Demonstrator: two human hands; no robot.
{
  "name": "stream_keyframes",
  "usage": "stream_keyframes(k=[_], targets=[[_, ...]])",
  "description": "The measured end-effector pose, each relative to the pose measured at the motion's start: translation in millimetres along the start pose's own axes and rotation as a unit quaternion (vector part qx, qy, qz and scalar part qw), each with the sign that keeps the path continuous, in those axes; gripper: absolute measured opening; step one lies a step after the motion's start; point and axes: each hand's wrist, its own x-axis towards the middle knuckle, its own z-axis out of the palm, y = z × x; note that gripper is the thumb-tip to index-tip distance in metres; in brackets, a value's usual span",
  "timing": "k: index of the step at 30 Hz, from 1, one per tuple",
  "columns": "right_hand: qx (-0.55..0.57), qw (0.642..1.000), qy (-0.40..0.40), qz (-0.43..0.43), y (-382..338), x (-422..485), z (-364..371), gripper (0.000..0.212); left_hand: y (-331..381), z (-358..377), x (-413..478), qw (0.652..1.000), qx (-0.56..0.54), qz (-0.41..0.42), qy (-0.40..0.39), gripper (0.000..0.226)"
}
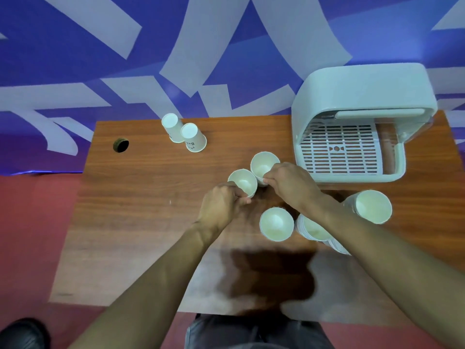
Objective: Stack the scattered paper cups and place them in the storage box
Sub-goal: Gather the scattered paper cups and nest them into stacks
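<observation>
Several white paper cups stand on the wooden table [141, 222]. My left hand [222, 205] grips an upright cup [242, 182] by its near side. My right hand [289, 182] pinches the rim of another upright cup [263, 163] just beside it. In front of both stands a single upright cup [276, 224]. A stack of cups [313, 230] is partly hidden under my right forearm, and another stack [372, 206] stands to its right. Two upside-down cups [172, 127] [193, 140] stand at the far edge. The white storage box [352, 96], open, with a slotted tray [339, 149], stands at the far right.
A round cable hole [121, 145] sits in the table's far left corner. Behind the table is a blue and white patterned wall. The floor is red, with a black shoe [22, 333] at the lower left.
</observation>
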Motion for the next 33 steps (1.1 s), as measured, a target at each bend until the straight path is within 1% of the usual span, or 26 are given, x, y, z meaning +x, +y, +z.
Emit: stream_keyframes(k=[6,12,16,19,21,24,25,27,29,31,33], targets=[[0.0,1.0,-0.031,0.0,5.5,8.9,-3.3,0.049,-4.4,2.4,3.0,0.999,-0.031,-0.019,0.006,0.011],[-0.003,0.999,-0.039,0.013,3.4,9.7,-4.0,0.051,0.3,2.6,0.1,1.0,-0.021,-0.016,0.011,0.012],[-0.034,0.999,-0.039,0.016,0.4,7.0,-5.2,0.049,-1.0,5.3,-1.3,1.0,-0.008,-0.012,0.022,0.013],[-0.068,0.997,-0.026,0.026,-3.3,5.5,-3.3,0.043,-2.0,6.0,-2.0,1.0,0.008,-0.006,0.024,0.015],[-0.066,0.997,-0.025,0.034,-5.1,4.9,-1.8,0.042,-1.1,4.9,-2.7,0.999,0.022,-0.005,0.024,0.016],[-0.067,0.996,-0.048,0.026,-6.3,3.3,-8.5,0.042,-2.8,-1.3,-3.9,1.0,0.023,-0.017,-0.004,0.022],[-0.07,0.996,-0.058,0.017,-7.2,2.3,-12.9,0.037,-5.6,-5.1,-4.0,1.0,0.007,-0.01,-0.016,0.029],[-0.098,0.994,-0.055,0.015,-12.5,2.8,-26.1,0.016,-13.7,-17.9,-1.7,0.999,-0.014,0.025,-0.021,0.038],[-0.131,0.991,-0.023,0.02,-19.8,10.9,-40.7,0.022,-24.1,-38.5,4.7,0.998,-0.018,0.064,0.011,0.033],[-0.127,0.992,0.011,0.008,-29.0,28.6,-52.8,0.026,-39.0,-61.5,15.7,0.995,-0.016,0.085,0.06,0.026],[-0.104,0.994,0.023,-0.011,-43.0,54.8,-57.5,0.027,-58.9,-84.4,32.5,0.993,0.016,0.051,0.108,0.027]])
